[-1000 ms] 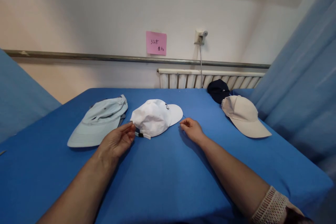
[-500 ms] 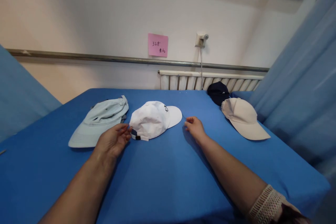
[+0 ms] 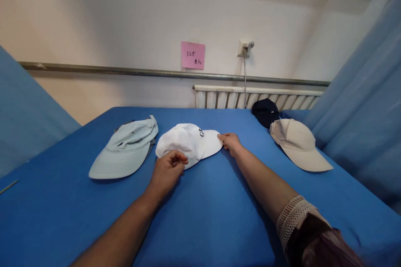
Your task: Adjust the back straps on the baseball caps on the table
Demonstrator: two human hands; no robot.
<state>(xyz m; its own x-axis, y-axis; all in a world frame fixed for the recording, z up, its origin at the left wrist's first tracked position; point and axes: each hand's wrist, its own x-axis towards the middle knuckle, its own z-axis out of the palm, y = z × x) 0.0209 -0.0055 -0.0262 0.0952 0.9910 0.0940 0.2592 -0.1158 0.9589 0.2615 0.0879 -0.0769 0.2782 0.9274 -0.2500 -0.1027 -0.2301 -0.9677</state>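
Observation:
A white baseball cap (image 3: 180, 135) with a dark logo lies on the blue-covered table, brim to the right. At the brim's right tip, my right hand (image 3: 231, 144) pinches the edge between thumb and fingers. My left hand (image 3: 167, 171) is in front of the cap's crown with its fingers curled together, covering the strap end. Whether those fingers grip any part of the cap is hidden. To the left of the white cap is a pale blue-green cap (image 3: 117, 164), brim toward me, with something grey partly under it.
A beige cap (image 3: 294, 137) sits at the right, with a navy cap (image 3: 265, 110) behind it. Blue curtains (image 3: 363, 91) hang at both sides. Behind the table are a radiator (image 3: 219, 99), a rail (image 3: 140, 71) and a plugged socket (image 3: 245, 49). A thin stick (image 3: 8, 186) lies far left.
My right hand has closed on the white cap's brim. My left hand has moved right, from beside the strap to in front of the crown, its fingers now curled. The view has shifted slightly.

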